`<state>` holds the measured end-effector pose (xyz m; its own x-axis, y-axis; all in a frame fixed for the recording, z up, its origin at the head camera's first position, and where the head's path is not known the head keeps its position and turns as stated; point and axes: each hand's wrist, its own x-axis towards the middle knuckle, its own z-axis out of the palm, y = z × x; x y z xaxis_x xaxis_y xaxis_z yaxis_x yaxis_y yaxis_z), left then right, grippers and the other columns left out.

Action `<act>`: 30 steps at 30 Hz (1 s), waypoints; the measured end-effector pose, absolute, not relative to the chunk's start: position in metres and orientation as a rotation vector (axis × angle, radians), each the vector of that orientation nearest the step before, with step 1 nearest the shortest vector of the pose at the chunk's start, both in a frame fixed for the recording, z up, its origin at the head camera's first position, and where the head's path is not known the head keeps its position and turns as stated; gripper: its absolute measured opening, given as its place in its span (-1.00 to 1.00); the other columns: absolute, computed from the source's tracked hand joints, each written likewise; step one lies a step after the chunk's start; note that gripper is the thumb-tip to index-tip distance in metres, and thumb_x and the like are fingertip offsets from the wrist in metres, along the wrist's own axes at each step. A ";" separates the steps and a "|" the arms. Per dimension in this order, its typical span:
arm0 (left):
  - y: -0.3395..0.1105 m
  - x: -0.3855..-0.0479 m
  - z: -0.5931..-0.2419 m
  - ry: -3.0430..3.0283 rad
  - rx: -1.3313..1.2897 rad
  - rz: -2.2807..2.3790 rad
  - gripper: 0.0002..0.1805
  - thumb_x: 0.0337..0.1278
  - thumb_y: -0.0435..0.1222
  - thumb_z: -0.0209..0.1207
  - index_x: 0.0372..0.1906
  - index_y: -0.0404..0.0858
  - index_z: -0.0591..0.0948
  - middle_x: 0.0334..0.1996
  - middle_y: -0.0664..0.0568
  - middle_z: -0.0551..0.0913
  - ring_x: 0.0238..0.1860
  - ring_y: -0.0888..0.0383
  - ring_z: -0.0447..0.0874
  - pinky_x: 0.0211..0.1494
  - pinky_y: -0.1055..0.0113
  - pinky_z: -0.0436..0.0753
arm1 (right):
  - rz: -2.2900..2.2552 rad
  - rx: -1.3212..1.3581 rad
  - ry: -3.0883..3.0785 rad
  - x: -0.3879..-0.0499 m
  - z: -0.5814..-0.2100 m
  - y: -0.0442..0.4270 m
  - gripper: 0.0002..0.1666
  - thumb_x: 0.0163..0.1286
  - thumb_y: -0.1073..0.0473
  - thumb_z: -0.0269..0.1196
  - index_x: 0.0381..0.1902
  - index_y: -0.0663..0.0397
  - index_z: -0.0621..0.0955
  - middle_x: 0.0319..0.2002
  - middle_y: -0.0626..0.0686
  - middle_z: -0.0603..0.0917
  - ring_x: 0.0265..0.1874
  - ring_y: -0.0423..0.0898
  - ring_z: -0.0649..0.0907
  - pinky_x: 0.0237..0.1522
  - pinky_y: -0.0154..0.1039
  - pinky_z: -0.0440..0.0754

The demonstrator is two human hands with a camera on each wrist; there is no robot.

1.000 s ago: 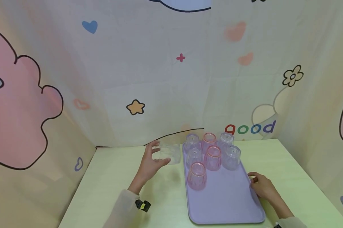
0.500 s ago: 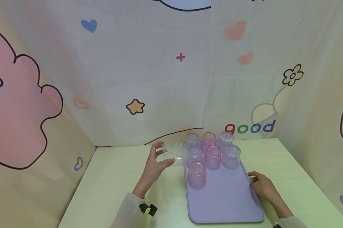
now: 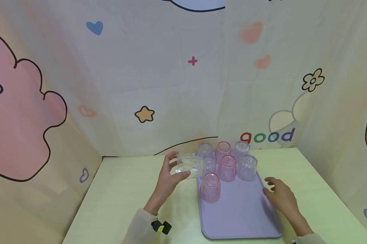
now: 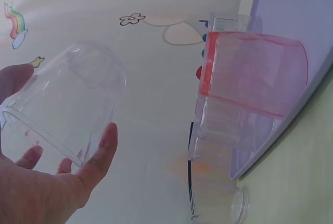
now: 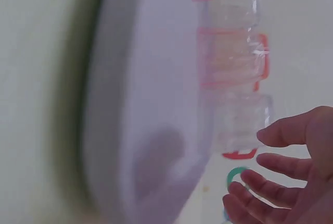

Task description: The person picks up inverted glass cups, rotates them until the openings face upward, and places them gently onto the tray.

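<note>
My left hand (image 3: 168,178) grips a clear plastic cup (image 3: 190,165) near one end, thumb on one side and fingers on the other. The cup is tilted on its side in the air, just left of the tray's back part. In the left wrist view the clear cup (image 4: 73,96) shows between thumb and fingers. Several pink and clear cups stand on the purple tray (image 3: 241,217), among them a front pink cup (image 3: 210,189). Beside the tray's right edge my right hand (image 3: 282,196) hovers with loosely bent fingers, holding nothing; the right wrist view shows its fingers (image 5: 278,193) spread.
The tray lies on a pale yellow-green table (image 3: 116,196). A patterned curtain (image 3: 165,84) hangs behind the table and along both sides. Two more pink cups, a middle one (image 3: 227,169) and a back one (image 3: 223,150), stand between clear cups.
My left hand has moved right with the clear cup, bringing it closer to the cups on the tray. My right hand has come off the tray's right edge and lifted slightly.
</note>
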<state>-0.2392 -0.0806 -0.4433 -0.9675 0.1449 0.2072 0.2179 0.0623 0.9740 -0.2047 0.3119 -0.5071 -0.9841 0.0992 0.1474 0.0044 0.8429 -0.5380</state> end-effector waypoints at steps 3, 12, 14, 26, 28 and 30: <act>-0.078 -0.238 -0.442 -2.231 -0.388 -2.104 -0.19 -0.02 -0.21 0.40 0.34 0.16 0.27 0.35 0.04 0.23 0.38 -0.07 0.32 0.01 0.14 0.72 | 0.835 -0.059 -2.739 -0.203 -0.495 0.300 -0.53 0.30 0.17 0.25 0.15 0.22 0.55 0.02 0.33 0.63 -0.10 0.24 0.68 -0.33 0.01 0.58; -0.071 -0.229 -0.439 -2.204 -0.411 -2.149 -0.17 -0.02 -0.19 0.37 0.37 0.12 0.23 0.41 -0.06 0.17 0.38 -0.11 0.31 0.04 0.13 0.71 | 0.984 0.193 -2.452 -0.197 -0.468 0.262 -0.62 0.25 0.34 0.30 0.05 0.16 0.58 -0.05 0.13 0.66 -0.20 0.00 0.71 -0.37 -0.44 0.64; -0.070 -0.228 -0.438 -2.191 -0.426 -2.162 -0.17 -0.03 -0.19 0.37 0.37 0.12 0.23 0.41 -0.07 0.17 0.37 -0.09 0.31 0.03 0.14 0.71 | 1.019 0.279 -2.426 -0.197 -0.463 0.255 -0.60 0.24 0.37 0.31 0.06 0.14 0.58 -0.07 0.07 0.65 -0.21 -0.09 0.70 -0.35 -0.43 0.66; -0.061 -0.216 -0.431 -2.147 -0.470 -2.200 -0.17 0.00 -0.23 0.37 0.38 0.10 0.22 0.40 0.01 0.15 0.37 -0.09 0.29 0.03 0.14 0.72 | 1.349 0.552 -2.358 -0.198 -0.444 0.214 -0.49 0.31 0.28 0.30 0.21 -0.01 0.50 0.07 -0.03 0.57 -0.06 -0.28 0.63 -0.23 -0.36 0.71; -0.059 -0.215 -0.431 -2.141 -0.480 -2.207 -0.17 0.01 -0.23 0.36 0.38 0.08 0.22 0.41 -0.01 0.15 0.37 -0.10 0.30 0.03 0.14 0.72 | 1.412 0.604 -2.339 -0.198 -0.440 0.207 -0.44 0.30 0.31 0.30 0.25 -0.04 0.47 0.11 -0.04 0.55 -0.02 -0.29 0.62 -0.22 -0.33 0.72; -0.057 -0.214 -0.430 -2.134 -0.485 -2.211 -0.18 0.01 -0.24 0.36 0.38 0.07 0.22 0.41 -0.02 0.15 0.37 -0.13 0.30 0.02 0.14 0.72 | 1.482 0.664 -2.312 -0.198 -0.438 0.201 -0.37 0.28 0.34 0.31 0.29 -0.02 0.43 0.16 -0.06 0.52 0.02 -0.26 0.63 -0.21 -0.30 0.72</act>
